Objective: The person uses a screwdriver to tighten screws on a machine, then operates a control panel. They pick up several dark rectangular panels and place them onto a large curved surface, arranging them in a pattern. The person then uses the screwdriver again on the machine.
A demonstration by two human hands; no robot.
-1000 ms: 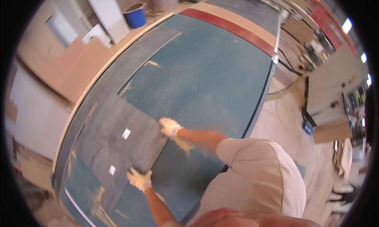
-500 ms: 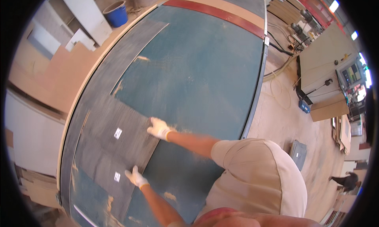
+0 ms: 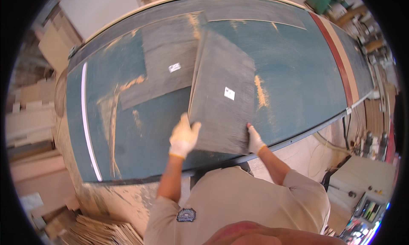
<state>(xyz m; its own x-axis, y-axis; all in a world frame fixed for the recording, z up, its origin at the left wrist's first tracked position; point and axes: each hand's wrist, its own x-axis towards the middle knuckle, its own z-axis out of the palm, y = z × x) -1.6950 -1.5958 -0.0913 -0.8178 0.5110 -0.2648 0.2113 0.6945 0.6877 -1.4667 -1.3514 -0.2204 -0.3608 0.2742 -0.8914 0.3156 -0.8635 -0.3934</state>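
A dark grey wood-grain board [image 3: 221,113] with a white label is lifted and tilted above the green-blue worktable [image 3: 306,78]. My left hand [image 3: 184,135], in a pale glove, grips its left edge near the close corner. At the right edge my right hand [image 3: 255,139], gloved too, has hold of it; part of the fingers is hidden by the board. Behind it, a second grey board [image 3: 168,53] with a white label lies flat on the table. Pale sawdust [image 3: 260,91] lies beside the lifted board.
Long grey strips [image 3: 264,10] run along the table's far side. A white strip [image 3: 87,121] lies at the left end, a red band [image 3: 334,59] crosses the right. Stacked thin panels [image 3: 102,232] stand at lower left; a machine cabinet with a screen [image 3: 370,208] at lower right.
The view has turned. One labelled board, flat beside the other before, is now raised and tilted between my two hands, apart from the board still on the table.
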